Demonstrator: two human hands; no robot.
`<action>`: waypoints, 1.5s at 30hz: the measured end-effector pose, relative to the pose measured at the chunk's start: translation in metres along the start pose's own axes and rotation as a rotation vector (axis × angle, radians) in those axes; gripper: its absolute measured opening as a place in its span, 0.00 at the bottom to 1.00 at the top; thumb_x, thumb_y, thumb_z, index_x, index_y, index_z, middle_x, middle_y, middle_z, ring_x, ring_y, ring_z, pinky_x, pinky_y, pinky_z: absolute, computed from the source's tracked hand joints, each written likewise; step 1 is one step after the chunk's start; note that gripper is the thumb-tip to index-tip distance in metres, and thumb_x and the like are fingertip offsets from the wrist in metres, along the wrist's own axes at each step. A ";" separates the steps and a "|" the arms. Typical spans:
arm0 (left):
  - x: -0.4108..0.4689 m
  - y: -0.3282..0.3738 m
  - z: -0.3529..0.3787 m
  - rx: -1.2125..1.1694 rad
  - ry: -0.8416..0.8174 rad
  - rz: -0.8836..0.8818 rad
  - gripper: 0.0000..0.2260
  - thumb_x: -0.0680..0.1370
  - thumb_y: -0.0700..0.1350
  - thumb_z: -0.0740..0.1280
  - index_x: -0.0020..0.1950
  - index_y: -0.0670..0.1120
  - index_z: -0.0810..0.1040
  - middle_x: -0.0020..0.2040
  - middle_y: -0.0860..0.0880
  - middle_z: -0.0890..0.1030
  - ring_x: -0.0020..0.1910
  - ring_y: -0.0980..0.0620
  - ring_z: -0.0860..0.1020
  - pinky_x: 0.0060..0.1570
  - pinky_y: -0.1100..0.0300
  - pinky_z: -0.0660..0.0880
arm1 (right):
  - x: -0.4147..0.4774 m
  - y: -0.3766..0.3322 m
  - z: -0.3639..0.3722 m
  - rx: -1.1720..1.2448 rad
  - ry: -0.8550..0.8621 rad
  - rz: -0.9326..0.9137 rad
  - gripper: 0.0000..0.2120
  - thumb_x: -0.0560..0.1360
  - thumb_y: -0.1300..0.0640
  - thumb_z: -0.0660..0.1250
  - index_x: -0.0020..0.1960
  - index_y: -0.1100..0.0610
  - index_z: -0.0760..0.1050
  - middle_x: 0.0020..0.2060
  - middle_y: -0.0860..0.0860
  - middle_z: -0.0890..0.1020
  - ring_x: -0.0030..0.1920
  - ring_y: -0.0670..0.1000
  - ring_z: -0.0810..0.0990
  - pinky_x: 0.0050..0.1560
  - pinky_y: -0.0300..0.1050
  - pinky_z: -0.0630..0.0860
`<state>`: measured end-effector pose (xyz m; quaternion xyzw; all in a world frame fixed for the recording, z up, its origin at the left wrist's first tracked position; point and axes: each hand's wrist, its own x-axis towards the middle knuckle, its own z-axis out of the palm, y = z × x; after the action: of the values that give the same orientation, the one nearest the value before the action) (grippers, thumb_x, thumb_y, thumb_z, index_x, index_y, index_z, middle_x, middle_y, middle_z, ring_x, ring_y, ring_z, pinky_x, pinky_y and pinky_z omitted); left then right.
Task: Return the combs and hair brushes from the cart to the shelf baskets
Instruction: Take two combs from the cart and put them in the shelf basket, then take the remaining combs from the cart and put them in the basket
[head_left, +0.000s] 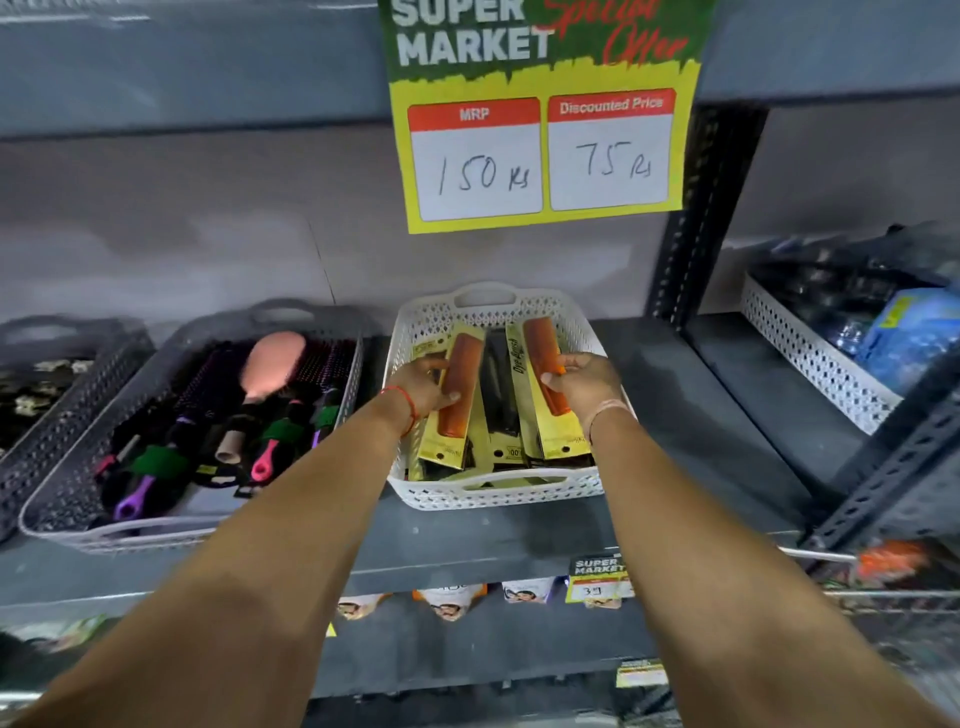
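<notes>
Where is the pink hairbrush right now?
The pink hairbrush lies in the grey basket on the shelf, left of the white basket.

A person's left hand (426, 387) and right hand (584, 384) each grip a packaged orange comb inside a white basket (493, 491) on a grey shelf (675, 415), beside a grey basket (62, 467) of hair brushes (270, 364), below a price sign (540, 114).

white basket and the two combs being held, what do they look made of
White basket: likely moulded plastic, matte, going by the perforated lattice walls and cut-out handles. Combs in the left hand and right hand: seemingly glossy amber-brown plastic, on shiny yellow packaging that looks like card.
</notes>
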<state>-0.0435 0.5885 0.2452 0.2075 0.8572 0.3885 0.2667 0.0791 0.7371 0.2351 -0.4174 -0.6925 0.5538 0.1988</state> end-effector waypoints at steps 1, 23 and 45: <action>-0.002 0.000 0.001 0.022 0.005 0.000 0.28 0.72 0.35 0.69 0.72 0.44 0.66 0.70 0.39 0.70 0.69 0.41 0.70 0.70 0.48 0.66 | 0.000 0.000 0.000 -0.005 -0.003 -0.003 0.20 0.69 0.62 0.71 0.61 0.58 0.76 0.61 0.56 0.79 0.59 0.56 0.78 0.64 0.51 0.73; -0.096 -0.039 -0.095 -0.009 0.537 0.372 0.21 0.80 0.50 0.56 0.52 0.35 0.80 0.46 0.34 0.82 0.46 0.43 0.82 0.52 0.54 0.73 | -0.094 -0.102 0.118 -0.222 -0.136 -0.731 0.27 0.74 0.47 0.64 0.68 0.60 0.66 0.68 0.60 0.69 0.68 0.57 0.69 0.68 0.46 0.64; -0.325 -0.518 -0.216 -0.646 0.543 -0.870 0.19 0.78 0.61 0.46 0.61 0.52 0.64 0.37 0.43 0.73 0.26 0.50 0.71 0.28 0.65 0.66 | -0.355 0.079 0.496 -0.600 -1.300 0.153 0.31 0.76 0.36 0.45 0.73 0.50 0.52 0.64 0.61 0.74 0.51 0.61 0.80 0.44 0.51 0.76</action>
<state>-0.0029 -0.0312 0.0590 -0.3600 0.7395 0.5236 0.2221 -0.0554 0.1583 0.0756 -0.0874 -0.7619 0.4885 -0.4161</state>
